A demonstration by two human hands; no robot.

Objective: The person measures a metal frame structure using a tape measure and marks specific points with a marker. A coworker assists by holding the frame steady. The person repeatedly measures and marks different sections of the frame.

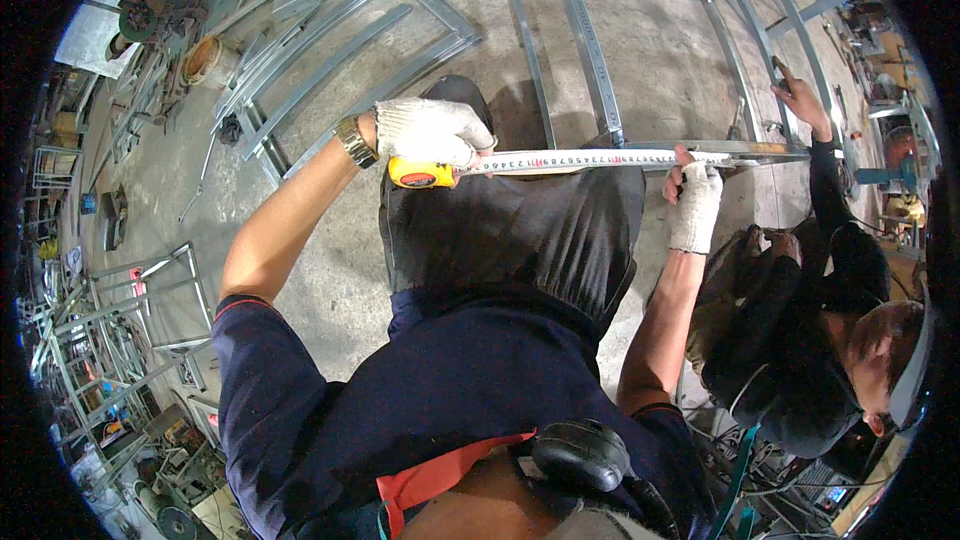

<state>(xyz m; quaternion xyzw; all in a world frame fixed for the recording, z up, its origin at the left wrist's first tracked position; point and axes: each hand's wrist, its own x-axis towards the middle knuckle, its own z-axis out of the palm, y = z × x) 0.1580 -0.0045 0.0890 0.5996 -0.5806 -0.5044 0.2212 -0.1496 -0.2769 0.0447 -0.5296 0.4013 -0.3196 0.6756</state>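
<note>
My left hand [430,130], in a white knit glove, grips a yellow tape measure case [420,174]. Its white blade [590,159] runs out to the right along a grey metal bar [740,149]. My right hand [692,202], also gloved, pinches the blade against that bar near its far end. A gold wristwatch [354,141] sits on my left wrist. The bar belongs to a steel frame [585,40] lying on the concrete floor.
A person in dark clothes crouches at the right, one bare hand [800,100] on the frame. More metal frames [150,310] stand at the left. A roll [205,60] and tools lie at the upper left. Cables [745,460] lie at the lower right.
</note>
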